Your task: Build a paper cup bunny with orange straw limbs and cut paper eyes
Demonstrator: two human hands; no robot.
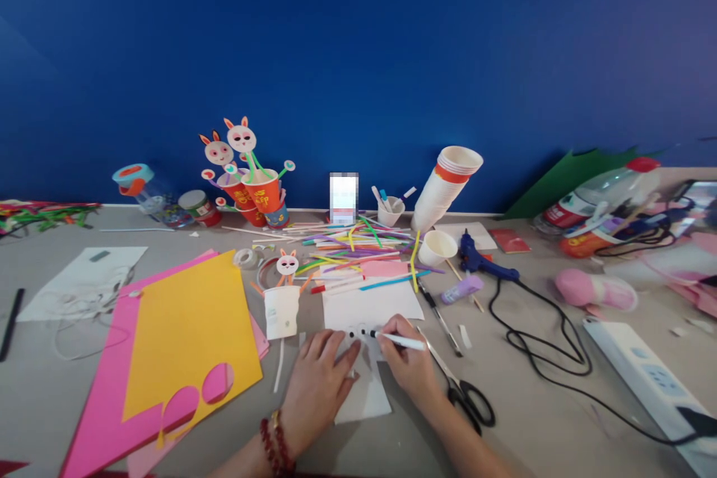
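Right hand around a white marker

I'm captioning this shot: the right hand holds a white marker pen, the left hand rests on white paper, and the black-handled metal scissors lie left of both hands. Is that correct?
Almost: the head view shows the black-handled metal scissors lying right, not left, of the right hand, which holds the white marker pen; the left hand rests on white paper.
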